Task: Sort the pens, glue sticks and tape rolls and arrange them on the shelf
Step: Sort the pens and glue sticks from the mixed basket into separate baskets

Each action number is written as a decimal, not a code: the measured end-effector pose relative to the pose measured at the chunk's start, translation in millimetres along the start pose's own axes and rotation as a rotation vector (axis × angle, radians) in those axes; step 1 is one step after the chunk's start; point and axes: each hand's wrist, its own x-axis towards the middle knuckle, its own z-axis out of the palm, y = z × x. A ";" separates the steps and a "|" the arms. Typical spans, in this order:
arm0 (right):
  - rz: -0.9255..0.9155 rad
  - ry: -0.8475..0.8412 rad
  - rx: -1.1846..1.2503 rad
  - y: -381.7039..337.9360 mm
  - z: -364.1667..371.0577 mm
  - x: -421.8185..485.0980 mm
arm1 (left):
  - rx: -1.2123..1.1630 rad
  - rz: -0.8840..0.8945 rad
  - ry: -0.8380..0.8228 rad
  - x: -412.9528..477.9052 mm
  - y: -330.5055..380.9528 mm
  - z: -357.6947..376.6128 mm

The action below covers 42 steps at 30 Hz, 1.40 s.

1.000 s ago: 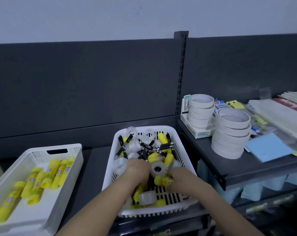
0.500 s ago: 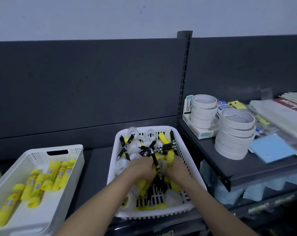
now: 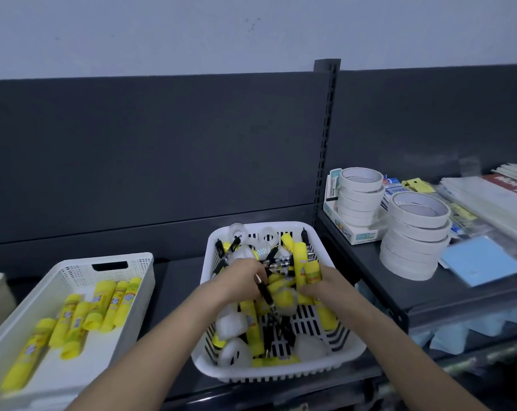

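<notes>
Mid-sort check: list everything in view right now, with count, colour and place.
basket: one, white, slotted, centre of the lower shelf
loose glue sticks: several, yellow, mixed in the basket
pens: several, black, mixed in the basket
clear tape rolls: several, clear, mixed in the basket
bin: one, white, left of the basket
sorted glue sticks: about eight, yellow, in the bin
tape stacks: two, white, on the right shelf
box: one, white, under the rear stack
pad: one, light blue, right of the front stack
papers: a pile, pale, far right
left hand: grips a held pen
right hand: grips held glue sticks
</notes>
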 end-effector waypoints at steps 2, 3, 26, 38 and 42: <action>0.009 -0.019 0.018 2.7 4.8 3.6 | 0.078 -0.010 -0.051 -1.6 -3.4 3.8; 0.017 -0.019 0.024 3.7 7.6 4.8 | 0.102 -0.028 -0.049 -2.6 -5.5 5.6; -0.050 0.007 -0.673 21.9 18.1 8.9 | 0.802 -0.115 0.115 -11.5 16.4 46.2; 0.052 0.048 0.349 10.9 -4.9 -10.0 | -0.171 -0.276 0.280 -8.5 21.5 35.8; 0.049 0.029 0.455 0.9 -0.4 -9.2 | -0.714 -0.190 0.427 -21.3 14.9 15.4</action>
